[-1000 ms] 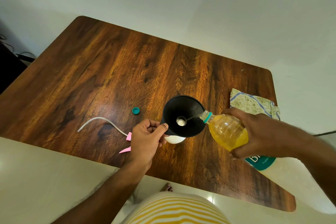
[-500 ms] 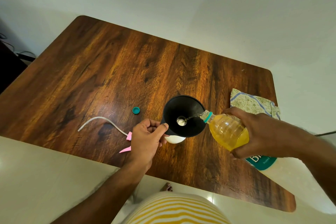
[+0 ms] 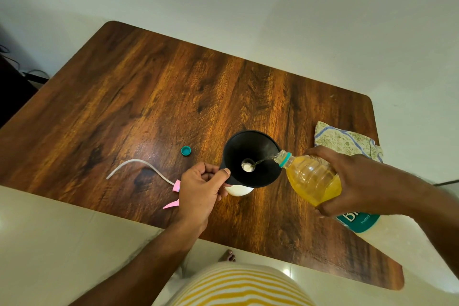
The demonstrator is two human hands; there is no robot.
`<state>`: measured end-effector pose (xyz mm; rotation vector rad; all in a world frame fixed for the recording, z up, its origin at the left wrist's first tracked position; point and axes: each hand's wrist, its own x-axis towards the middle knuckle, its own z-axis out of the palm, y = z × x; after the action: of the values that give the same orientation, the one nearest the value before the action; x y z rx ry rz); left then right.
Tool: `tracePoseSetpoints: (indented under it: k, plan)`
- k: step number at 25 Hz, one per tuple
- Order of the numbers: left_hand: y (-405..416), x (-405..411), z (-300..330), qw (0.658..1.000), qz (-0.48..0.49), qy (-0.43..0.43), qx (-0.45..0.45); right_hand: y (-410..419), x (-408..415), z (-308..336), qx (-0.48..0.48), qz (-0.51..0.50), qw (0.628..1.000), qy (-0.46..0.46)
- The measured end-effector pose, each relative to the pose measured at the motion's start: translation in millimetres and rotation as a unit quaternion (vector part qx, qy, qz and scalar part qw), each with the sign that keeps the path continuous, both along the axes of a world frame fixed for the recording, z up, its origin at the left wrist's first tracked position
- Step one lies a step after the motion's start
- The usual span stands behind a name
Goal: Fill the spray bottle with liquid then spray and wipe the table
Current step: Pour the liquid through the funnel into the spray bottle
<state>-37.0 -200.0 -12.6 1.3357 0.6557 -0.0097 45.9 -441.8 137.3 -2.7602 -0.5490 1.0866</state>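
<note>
bottle label point(image 3: 357, 218), partial "Bi", "trusted"

The funnel point(image 3: 252, 158) hides most of the white spray bottle point(image 3: 239, 190).

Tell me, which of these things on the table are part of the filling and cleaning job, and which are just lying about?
In use: black funnel, white spray bottle beneath it, yellow liquid bottle, left hand, right hand.

Waiting: pink spray head, patterned cloth.

Lying about: teal cap.
</note>
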Motion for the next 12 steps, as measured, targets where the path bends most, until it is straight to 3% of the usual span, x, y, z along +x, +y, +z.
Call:
tracePoseSetpoints:
  k: [12]
  plan:
    - [0.5,0.3,-0.3,1.000,-0.002,0.001,0.002,4.4,-0.5,5.1,-0.011,-0.001,1.000,0.003]
